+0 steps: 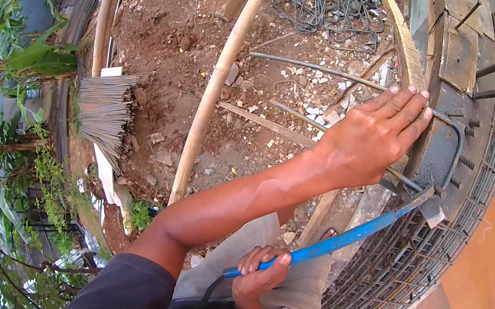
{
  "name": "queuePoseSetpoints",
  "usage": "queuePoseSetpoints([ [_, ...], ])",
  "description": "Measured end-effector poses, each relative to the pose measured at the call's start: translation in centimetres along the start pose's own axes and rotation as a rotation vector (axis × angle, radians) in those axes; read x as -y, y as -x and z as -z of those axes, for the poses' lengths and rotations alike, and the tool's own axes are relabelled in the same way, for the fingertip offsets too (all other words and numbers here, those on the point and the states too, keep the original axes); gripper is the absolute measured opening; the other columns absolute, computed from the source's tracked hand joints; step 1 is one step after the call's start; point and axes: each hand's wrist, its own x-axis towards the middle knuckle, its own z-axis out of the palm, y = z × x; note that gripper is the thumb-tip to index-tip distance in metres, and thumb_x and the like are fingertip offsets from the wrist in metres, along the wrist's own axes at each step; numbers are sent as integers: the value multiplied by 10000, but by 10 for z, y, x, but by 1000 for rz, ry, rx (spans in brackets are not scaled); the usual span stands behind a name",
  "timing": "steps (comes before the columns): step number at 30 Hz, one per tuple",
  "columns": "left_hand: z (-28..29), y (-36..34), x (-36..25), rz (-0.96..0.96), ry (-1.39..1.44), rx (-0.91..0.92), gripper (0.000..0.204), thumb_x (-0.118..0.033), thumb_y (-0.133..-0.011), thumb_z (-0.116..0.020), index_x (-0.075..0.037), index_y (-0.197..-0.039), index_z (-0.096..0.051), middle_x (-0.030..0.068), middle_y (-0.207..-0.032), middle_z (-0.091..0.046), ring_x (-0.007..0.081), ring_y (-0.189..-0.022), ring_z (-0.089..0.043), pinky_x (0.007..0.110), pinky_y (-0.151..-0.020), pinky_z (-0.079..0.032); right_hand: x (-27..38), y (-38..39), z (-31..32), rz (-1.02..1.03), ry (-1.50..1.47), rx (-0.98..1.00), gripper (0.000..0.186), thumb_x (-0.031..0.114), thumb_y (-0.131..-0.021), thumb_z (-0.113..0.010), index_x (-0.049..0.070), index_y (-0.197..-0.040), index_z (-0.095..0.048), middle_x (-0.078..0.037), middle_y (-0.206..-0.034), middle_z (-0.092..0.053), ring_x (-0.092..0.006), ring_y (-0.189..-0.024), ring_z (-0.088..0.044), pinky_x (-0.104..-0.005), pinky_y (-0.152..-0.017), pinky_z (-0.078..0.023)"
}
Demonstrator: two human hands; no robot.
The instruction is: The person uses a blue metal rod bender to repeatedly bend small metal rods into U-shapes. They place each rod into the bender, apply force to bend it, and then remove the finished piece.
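Fingers of my left hand (378, 134) are wrapped over a steel bar (314, 67) that turns a rounded corner at the bending bench (421, 151). Another straight length of bar (293, 113) passes beneath this hand. My right hand (260, 271) grips the blue handle (356, 228) of a long bending tool, whose metal head (420, 198) sits against the bench beside the bent bar. Short metal pins (490, 71) stick out along the bench, which has wooden boards (457, 55) on top.
Tied rebar cages (368, 292) line the right side by an orange panel (482, 259). A bamboo pole (210, 102) crosses rubble-strewn soil (168, 43). Bent steel pieces (325, 0) lie at the top, cut rods (102, 104) at the left, near plants (28, 59).
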Motion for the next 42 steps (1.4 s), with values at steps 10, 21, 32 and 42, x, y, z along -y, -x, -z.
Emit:
queuePoseSetpoints([
  [10, 9, 45, -44, 455, 362, 258, 251, -79, -910, -769, -121, -1155, -809, 194, -1245, -735, 327, -1131, -719, 417, -944, -571, 55, 28, 46, -42, 363, -238, 329, 289, -1069, -662, 102, -849, -505, 28, -568, -444, -89, -419, -444, -273, -379, -361],
  [21, 90, -37, -89, 1123, 1654, -332, 353, -329, -1105, -633, -26, -1276, -693, -75, -681, -407, 27, -539, -325, 228, -492, -276, 192, 70, 96, 524, 758, -354, 360, 231, -1038, -724, 112, -806, -476, 41, -558, -457, -60, -442, -434, -263, -411, -343],
  [32, 32, -60, -30, 1044, 1803, -176, 373, -331, -1110, -618, -26, -1319, -665, -81, -655, -364, 35, -533, -292, 241, -467, -229, 168, 94, 100, 382, 616, -480, 388, 313, -1059, -694, 122, -821, -456, 18, -530, -421, -86, -387, -408, -286, -358, -369],
  [42, 62, -65, -61, 933, 2000, -90, 376, -326, -1107, -630, -22, -1327, -652, -84, -646, -356, 30, -527, -288, 238, -467, -225, 166, 94, 82, 292, 686, -493, 352, 327, -1071, -673, 98, -847, -527, 17, -560, -451, -81, -428, -437, -288, -391, -390],
])
